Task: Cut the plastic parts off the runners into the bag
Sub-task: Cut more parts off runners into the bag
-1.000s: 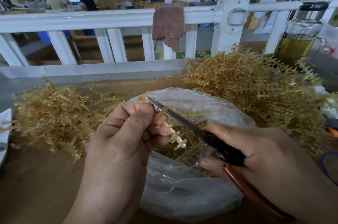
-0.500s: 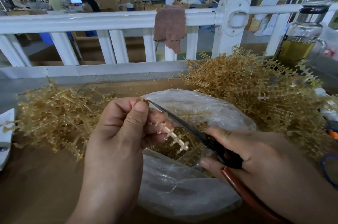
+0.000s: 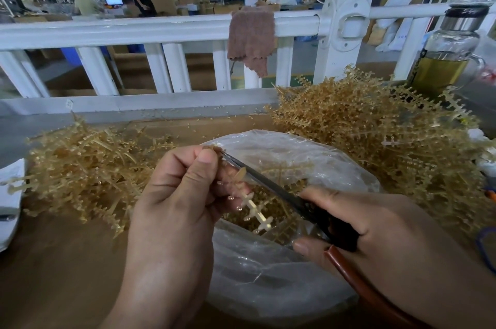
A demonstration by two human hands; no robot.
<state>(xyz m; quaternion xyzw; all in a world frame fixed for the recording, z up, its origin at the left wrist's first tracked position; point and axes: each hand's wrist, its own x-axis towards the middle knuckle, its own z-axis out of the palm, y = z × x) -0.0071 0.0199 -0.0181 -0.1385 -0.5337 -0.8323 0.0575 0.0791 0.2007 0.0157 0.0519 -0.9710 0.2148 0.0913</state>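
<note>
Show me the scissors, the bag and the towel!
scissors (image 3: 273, 185), head view, on the blade.
bag (image 3: 268, 269), head view, on its near wall.
towel (image 3: 251, 36), head view, on its middle.

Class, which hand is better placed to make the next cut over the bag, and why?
Right. The right hand grips the black-handled scissors, their blades lying along the pale plastic runner above the clear plastic bag. The left hand only pinches that runner to steady it.

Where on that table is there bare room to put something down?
Bare brown table lies near-left, between the left runner pile and the left hand. The bag and the bigger pile crowd the middle and right.
</note>
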